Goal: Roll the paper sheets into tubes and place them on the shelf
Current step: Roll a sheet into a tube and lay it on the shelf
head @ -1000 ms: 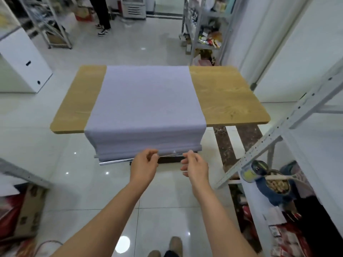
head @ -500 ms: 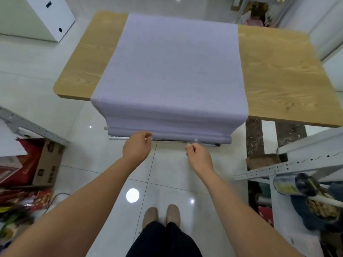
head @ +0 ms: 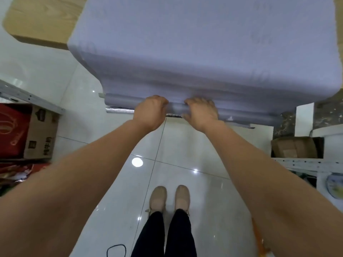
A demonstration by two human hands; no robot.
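Paper sheets [head: 185, 43] are a thick lavender stack on the wooden table [head: 37, 21], with the near end draped over the front edge and hanging toward us. The bottom hem is curled into a started roll [head: 120, 100]; we can't tell which sheet in the stack it belongs to. Left hand [head: 151, 112] and right hand [head: 201, 113] sit side by side near mid-width, fingers curled over the roll and gripping it; thumbs are hidden underneath. A silvery strip [head: 118, 110] shows just below the roll, and we can't tell what it is. Our read on handling: a single sheet is light, thin and floppy, wide for its stiffness, and it creases if pinched hard. The surface looks smooth, so wraps may slip and loosen. With both grips central, the outer ends are unsupported and will likely cone or telescope. We'd spread the hands further apart along the roll and use light, even pressure. The rest of the stack is heavy enough to stay put.
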